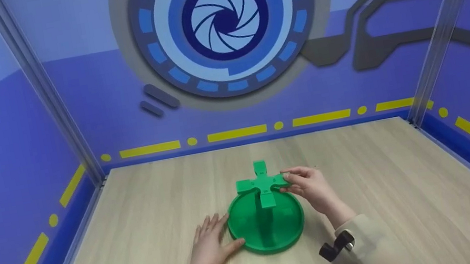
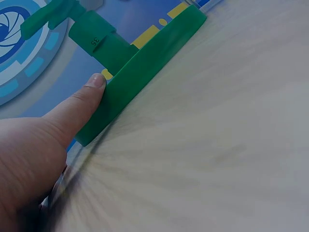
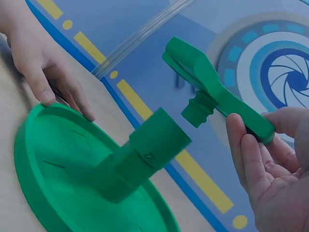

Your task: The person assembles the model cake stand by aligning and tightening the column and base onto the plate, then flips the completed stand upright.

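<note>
A round green base (image 1: 253,233) with a raised rim lies on the table. From its middle rises a thick stepped post (image 3: 157,140) with a number on its side. My left hand (image 1: 210,250) rests at the base's left side, thumb and fingers spread and touching the rim. In my right hand (image 1: 314,185) I pinch one arm of a green cross-shaped piece (image 1: 263,185). The right wrist view shows a short threaded stem (image 3: 198,110) under this cross, held above the post's top and apart from it.
The base and both hands are on a light wooden tabletop (image 1: 146,205). Blue printed panels (image 1: 104,102) stand behind and at the sides, with clear posts (image 1: 49,92) at the back corners. Dark wrist mounts (image 1: 337,245) sit on the sleeves.
</note>
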`<state>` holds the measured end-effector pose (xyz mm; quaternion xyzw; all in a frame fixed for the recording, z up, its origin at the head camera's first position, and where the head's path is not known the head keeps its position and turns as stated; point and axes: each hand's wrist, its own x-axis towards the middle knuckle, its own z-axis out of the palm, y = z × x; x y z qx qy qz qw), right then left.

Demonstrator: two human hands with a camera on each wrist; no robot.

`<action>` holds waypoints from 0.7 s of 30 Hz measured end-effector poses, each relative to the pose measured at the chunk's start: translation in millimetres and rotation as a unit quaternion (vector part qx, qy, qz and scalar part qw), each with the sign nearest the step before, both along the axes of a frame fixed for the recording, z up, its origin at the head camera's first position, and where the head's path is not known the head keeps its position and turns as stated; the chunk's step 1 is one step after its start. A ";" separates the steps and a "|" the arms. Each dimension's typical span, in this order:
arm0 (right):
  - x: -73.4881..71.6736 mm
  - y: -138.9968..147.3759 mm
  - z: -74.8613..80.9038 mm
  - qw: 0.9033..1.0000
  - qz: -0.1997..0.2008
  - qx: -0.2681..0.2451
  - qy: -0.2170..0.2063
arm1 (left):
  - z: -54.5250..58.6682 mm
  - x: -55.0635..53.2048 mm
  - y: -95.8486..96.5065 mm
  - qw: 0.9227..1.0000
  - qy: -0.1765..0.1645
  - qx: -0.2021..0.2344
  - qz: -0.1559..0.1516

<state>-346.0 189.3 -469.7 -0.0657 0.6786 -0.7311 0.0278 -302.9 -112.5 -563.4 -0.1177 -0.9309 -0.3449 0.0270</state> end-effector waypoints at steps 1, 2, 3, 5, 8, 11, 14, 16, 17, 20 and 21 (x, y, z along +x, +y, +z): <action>-0.2 -1.1 -0.3 1.000 0.001 0.002 -0.001 | 0.2 0.0 0.1 1.000 0.001 -0.001 0.000; -0.4 -2.1 -0.7 1.000 0.003 0.005 -0.001 | 0.3 0.2 0.0 1.000 0.002 -0.001 0.000; -0.8 -2.9 -1.3 1.000 0.003 0.008 -0.003 | 0.3 0.4 -0.1 1.000 0.002 0.000 -0.001; -1.3 -4.2 -2.2 1.000 0.003 0.009 -0.006 | 0.4 0.6 -0.4 1.000 0.005 0.001 -0.003; -1.8 -5.3 -4.1 1.000 0.003 0.009 -0.009 | 0.9 1.3 -0.8 1.000 0.003 0.004 -0.006; -2.1 -6.2 -6.6 1.000 0.003 0.010 -0.013 | 1.4 1.6 -0.9 1.000 0.003 0.004 -0.007; -1.8 -6.9 -8.9 1.000 0.000 0.011 -0.018 | 1.9 1.4 -0.8 1.000 0.001 0.003 -0.006; -1.8 -7.2 -10.1 1.000 -0.003 0.013 -0.020 | 2.0 1.2 -0.8 1.000 0.002 0.003 -0.007; -1.6 -7.4 -10.5 1.000 -0.004 0.013 -0.021 | 2.1 1.1 -0.9 1.000 0.001 0.003 -0.007; -1.6 -7.4 -11.4 1.000 -0.005 0.013 -0.025 | 2.2 0.9 -0.7 1.000 0.001 0.002 -0.007; -1.7 -7.3 -11.7 1.000 -0.006 0.012 -0.026 | 2.0 1.0 -0.8 1.000 0.002 0.001 -0.008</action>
